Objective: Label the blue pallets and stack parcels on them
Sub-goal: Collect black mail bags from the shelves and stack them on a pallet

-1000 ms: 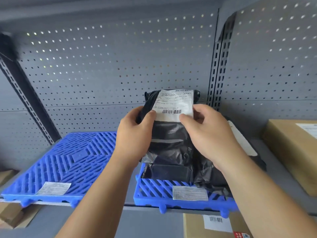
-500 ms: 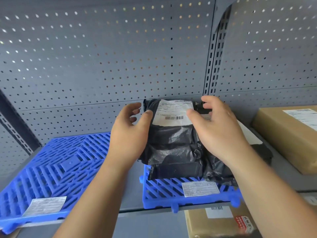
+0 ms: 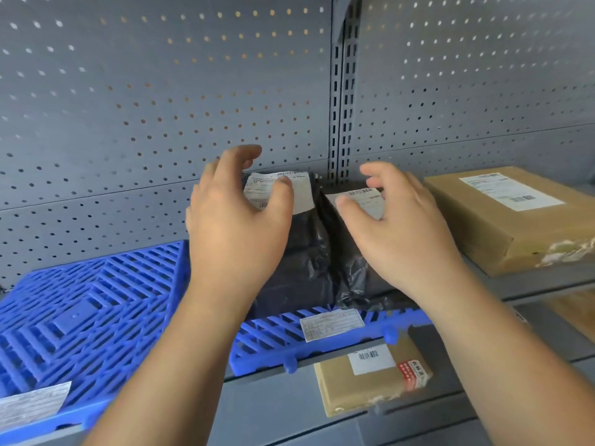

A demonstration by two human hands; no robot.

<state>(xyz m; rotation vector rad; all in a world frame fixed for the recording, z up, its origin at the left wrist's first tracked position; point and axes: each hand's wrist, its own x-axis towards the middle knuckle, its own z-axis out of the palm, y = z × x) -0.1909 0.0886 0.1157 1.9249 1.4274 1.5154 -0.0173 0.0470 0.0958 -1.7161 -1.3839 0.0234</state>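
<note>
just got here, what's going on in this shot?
A person is loading a shelf. The left black parcel and the right black parcel stand side by side on the right blue pallet, against the perforated back panel. The left hand is open in front of the first, and the right hand in front of the second, fingers spread. Whether either hand touches its parcel is unclear. The left blue pallet carries a front label but no parcel in view.

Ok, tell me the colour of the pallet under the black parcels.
Blue: the pallet has a slatted lattice top, clearest in head view.
</note>
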